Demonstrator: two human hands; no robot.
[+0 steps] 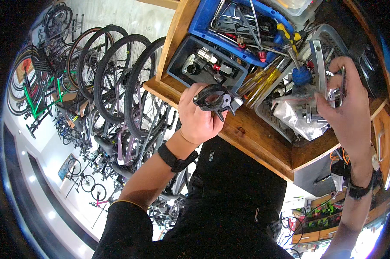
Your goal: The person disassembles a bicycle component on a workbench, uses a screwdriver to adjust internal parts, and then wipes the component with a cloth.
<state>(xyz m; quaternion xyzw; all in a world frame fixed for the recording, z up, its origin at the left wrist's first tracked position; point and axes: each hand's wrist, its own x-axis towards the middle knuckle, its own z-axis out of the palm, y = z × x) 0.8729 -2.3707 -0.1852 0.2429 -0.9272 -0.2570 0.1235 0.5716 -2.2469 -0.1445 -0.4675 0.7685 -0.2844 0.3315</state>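
My left hand (199, 116) is closed around a black bicycle part with a round clamp ring (221, 100), held up in front of a small grey bin (184, 80). My right hand (350, 101) reaches into a grey plastic basket (272, 125) on the right, fingers curled around metal pieces. Exactly what those fingers grip is hard to make out. Beside them lie a clear plastic bag (290, 114) with metal parts, a flat silver metal bar (318, 64) and a blue-handled tool (302, 76).
Loose metal fittings sit in the small grey bin. Behind it, a blue bin (199, 21) holds hex keys and a yellow-black-handled tool (289, 36). Yellow-handled screwdrivers (264, 84) lie beside the basket. The wooden drawer edge (246, 138) runs before me. Bicycles (113, 73) crowd the left.
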